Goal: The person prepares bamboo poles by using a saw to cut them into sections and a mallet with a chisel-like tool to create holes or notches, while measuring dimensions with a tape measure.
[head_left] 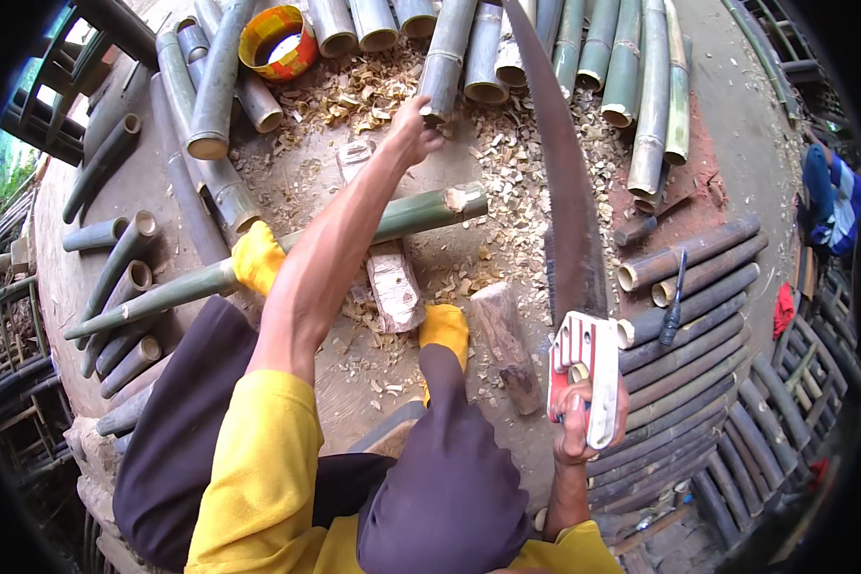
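My left hand (417, 136) reaches forward with its fingers closed round the near end of a thick grey-green bamboo pole (445, 72). In my right hand (578, 421) is a handsaw (572, 201), gripped by its red and white handle, its long curved brown blade pointing up and away from me. A green bamboo pole (409, 218) lies slantwise below my left forearm, across a pale wooden block (394, 287). My left foot in a yellow sock (257, 256) presses on that pole. The other yellow sock (445, 333) is beside the block.
Several bamboo pieces (618, 91) lie at the far side, more (124, 258) at the left. A slatted bamboo stack (689, 383) carries a screwdriver-like tool (673, 301) at right. A red-yellow bowl (277, 44), wood chips (517, 182) and a log piece (507, 344) are on the floor.
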Demonstrator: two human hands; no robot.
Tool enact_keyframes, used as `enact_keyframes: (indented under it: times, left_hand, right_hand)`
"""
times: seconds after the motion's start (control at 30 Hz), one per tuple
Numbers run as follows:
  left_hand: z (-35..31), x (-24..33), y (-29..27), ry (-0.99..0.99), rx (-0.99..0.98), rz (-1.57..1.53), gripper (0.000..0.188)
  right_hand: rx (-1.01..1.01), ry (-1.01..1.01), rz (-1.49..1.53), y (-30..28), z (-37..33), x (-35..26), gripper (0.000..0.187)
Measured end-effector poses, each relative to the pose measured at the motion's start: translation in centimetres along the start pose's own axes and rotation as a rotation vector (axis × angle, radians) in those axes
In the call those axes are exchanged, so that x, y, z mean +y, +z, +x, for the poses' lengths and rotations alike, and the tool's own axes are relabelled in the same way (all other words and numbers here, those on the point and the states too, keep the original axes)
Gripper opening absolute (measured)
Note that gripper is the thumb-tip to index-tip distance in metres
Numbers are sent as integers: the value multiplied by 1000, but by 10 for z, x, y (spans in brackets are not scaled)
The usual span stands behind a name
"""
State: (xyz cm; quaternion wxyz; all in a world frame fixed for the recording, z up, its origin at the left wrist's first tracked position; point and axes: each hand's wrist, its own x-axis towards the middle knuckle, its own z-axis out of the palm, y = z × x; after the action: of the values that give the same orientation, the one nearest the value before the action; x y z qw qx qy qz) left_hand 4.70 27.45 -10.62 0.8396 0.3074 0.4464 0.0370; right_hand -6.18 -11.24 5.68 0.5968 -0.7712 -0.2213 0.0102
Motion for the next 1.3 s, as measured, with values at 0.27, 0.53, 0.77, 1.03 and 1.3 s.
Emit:
enact_keyframes:
  times: [0.27, 0.53, 0.77, 1.03, 1.3]
  left_hand:
    - [0, -4, -26, 40, -215, 678, 59]
    - [-96, -45, -33, 342, -179, 1952, 55]
    - [-95, -74, -28, 650, 116, 1850, 30]
    - [-73, -56, -61, 754, 362, 1825, 52]
    - [-143, -31, -151, 812, 370, 1961, 64]
  right_hand:
    - [29, 57, 185, 16, 16, -7, 21]
    - [-111, -79, 88, 9, -6, 0, 45]
    - [-124, 184, 101, 3, -40, -2, 48]
    - [-225, 167, -3, 11, -62, -3, 47]
    - [-146, 193, -169, -22, -93, -17, 47]
